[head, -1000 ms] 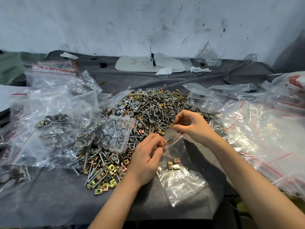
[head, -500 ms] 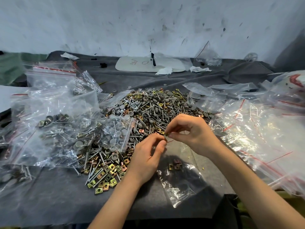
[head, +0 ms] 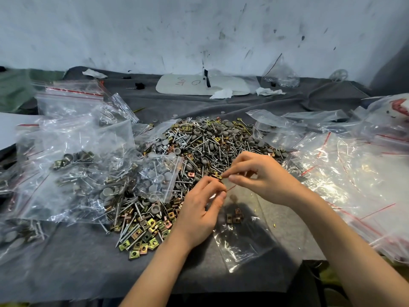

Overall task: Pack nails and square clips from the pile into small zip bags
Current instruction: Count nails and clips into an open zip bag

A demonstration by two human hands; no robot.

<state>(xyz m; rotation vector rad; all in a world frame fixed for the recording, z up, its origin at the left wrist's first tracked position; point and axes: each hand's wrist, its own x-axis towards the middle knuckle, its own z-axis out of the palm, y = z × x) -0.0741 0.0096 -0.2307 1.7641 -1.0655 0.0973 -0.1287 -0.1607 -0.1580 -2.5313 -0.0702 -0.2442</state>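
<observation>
While the left hand [head: 199, 209] pinches the mouth of the small zip bag [head: 245, 238] with curled fingers, and the right hand [head: 263, 176] pinches what looks like a square clip [head: 218, 175] just above that mouth, the opening between them is narrow and limp. The likeliest slip is that the clip catches on the red seal line [head: 230, 188] and drops beside the bag instead of into it. The bag lies flat on the grey table [head: 73, 258] at the near edge of the pile [head: 205, 149], with a few clips [head: 234, 217] already inside. If the left hand lifts or tilts the mouth too far, those could slide back out. Loose pieces from the pile lie right against the left hand, so a careless sweep of the wrist could scatter them or mix a stray one into the count. Nails [head: 130, 227] are the other worry, since their points could pierce the thin film once they go in. A piece dropped to the right could vanish under the heap of empty bags [head: 345, 173], and the bag's lower end lies near the table's front edge.
</observation>
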